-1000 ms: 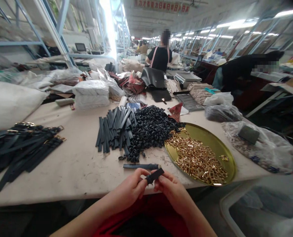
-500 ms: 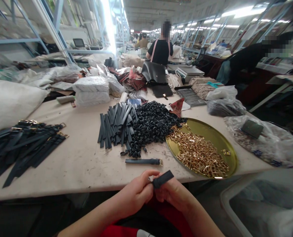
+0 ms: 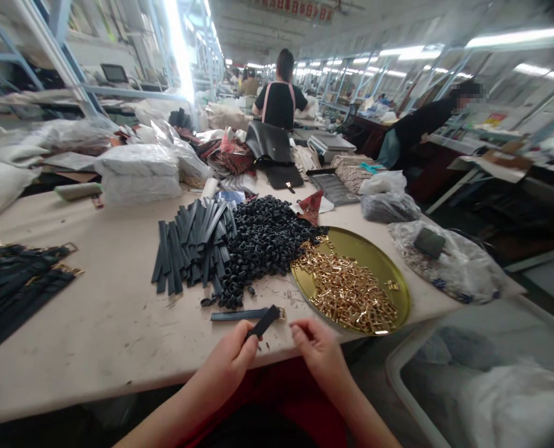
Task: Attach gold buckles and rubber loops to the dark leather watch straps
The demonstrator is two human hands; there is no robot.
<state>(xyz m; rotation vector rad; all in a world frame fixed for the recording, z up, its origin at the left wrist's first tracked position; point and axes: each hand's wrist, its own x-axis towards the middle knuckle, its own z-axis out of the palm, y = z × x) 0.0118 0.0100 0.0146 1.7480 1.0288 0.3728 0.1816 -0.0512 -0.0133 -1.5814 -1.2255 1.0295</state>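
Note:
My left hand [image 3: 236,348] is closed on a short dark leather strap [image 3: 264,321], whose free end points up and to the right. Beside it, apart from the strap, my right hand [image 3: 318,346] has its thumb and fingertips pinched together; what they may hold is too small to make out. Just behind the held strap lies a finished-looking strap [image 3: 234,315] with a gold buckle [image 3: 281,313]. Farther back are a pile of flat dark straps [image 3: 190,242] and a heap of small black loops [image 3: 267,242]. Gold buckles [image 3: 352,289] fill much of a round gold tray [image 3: 389,261].
Buckled straps [image 3: 20,286] are stacked at the left of the table [image 3: 118,330]. Plastic-wrapped packs [image 3: 139,171], a black bag [image 3: 270,143] and a clear bag [image 3: 473,267] stand around. A plastic bin [image 3: 398,367] is at my right. Two people [image 3: 281,102] are beyond.
My hands were together at the strap; now they are apart. The left keeps the strap, moved forward over the table edge, while the right has let go. The view has turned right.

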